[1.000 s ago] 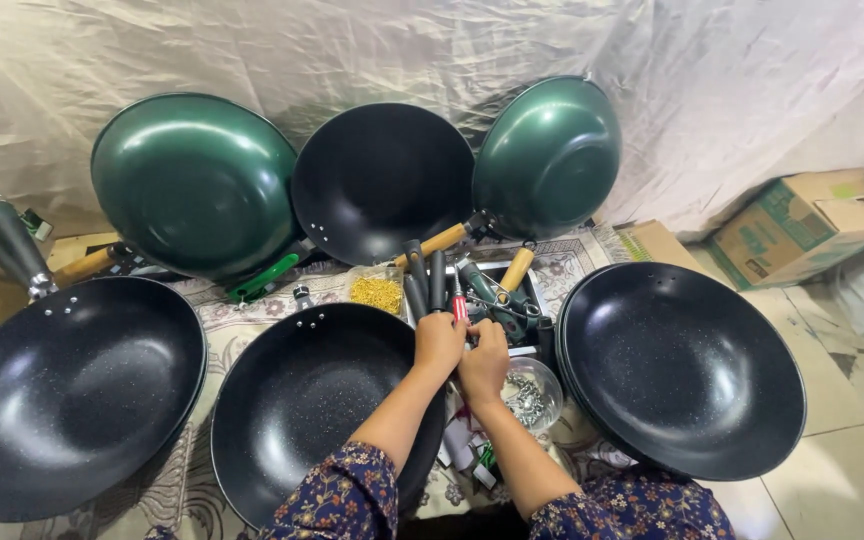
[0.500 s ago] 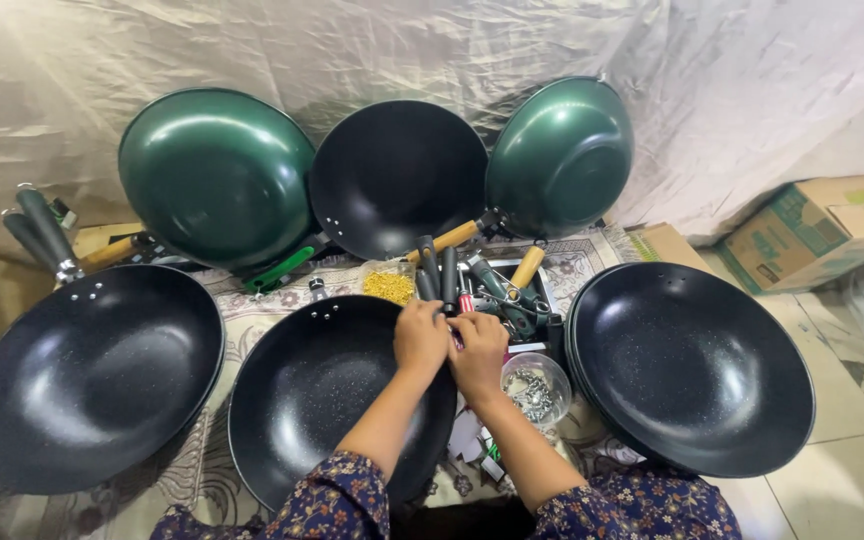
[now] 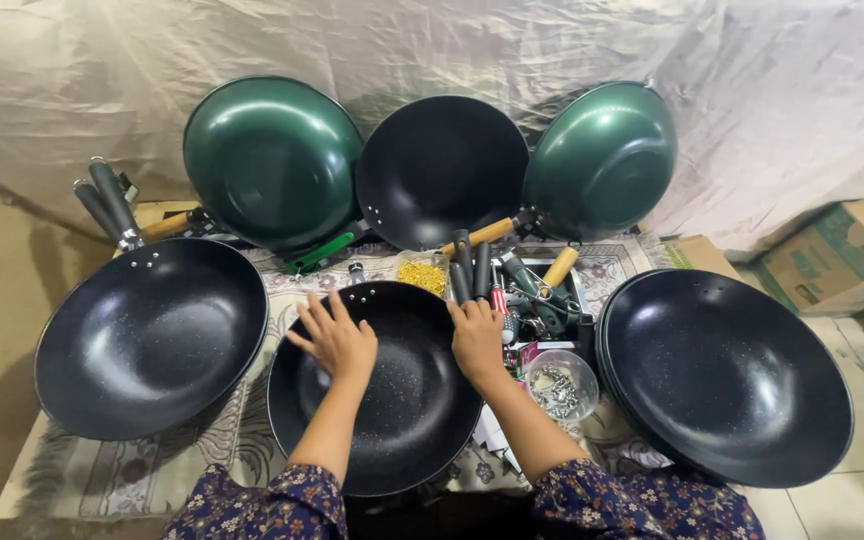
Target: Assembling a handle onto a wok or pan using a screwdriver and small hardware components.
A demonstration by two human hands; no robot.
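A black speckled wok pan lies in front of me on a patterned cloth. My left hand rests with spread fingers on the pan's far left inner side. My right hand lies on the pan's right rim, fingers pointing away, beside a pile of loose handles. Neither hand holds anything that I can see.
A black wok lies at the left and a stack of black woks at the right. Two green woks and a black one lean on the draped sheet behind. A clear bowl of small metal parts, a bag of yellow pieces and a cardboard box are nearby.
My hands were together near the handle pile; now they have spread apart onto the middle pan. The view has shifted so the pans sit further right in the frame.
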